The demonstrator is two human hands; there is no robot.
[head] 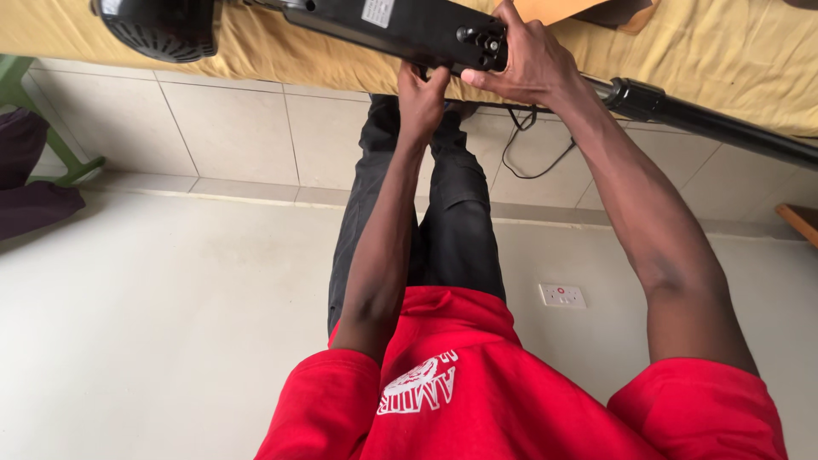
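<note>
The head view looks down along the person's own body: a red shirt (pixel 477 400) with a white print fills the lower middle, dark trousers (pixel 452 221) run up from it, and both bare forearms reach up to a long black appliance body (pixel 400 25) lying along the near edge of a bed covered by a yellow sheet (pixel 716 51).

The left hand (pixel 422 98) comes up from below the bed's edge. Its fingers are curled together and press on the underside of the black body at its right end; whether they truly clamp it or only brace it cannot be told.

The right hand (pixel 524 60) is wrapped over that same right end, fingers closed around it just beside a small cluster of black knobs (pixel 484 41). From under this hand a black tube (pixel 707 119) slants away to the right, across the sheet's edge.

At the sheet's left end rests a rounded black housing with a vented grille (pixel 158 30). A brown cardboard piece (pixel 554 8) lies on the sheet behind the right hand.

Below the bed edge, a thin black cable (pixel 524 153) loops over pale tiles (pixel 230 128). A white wall socket (pixel 562 296) sits on the plain pale surface near the right forearm. A green frame (pixel 43 128) and dark cloth (pixel 25 187) show at the left.
</note>
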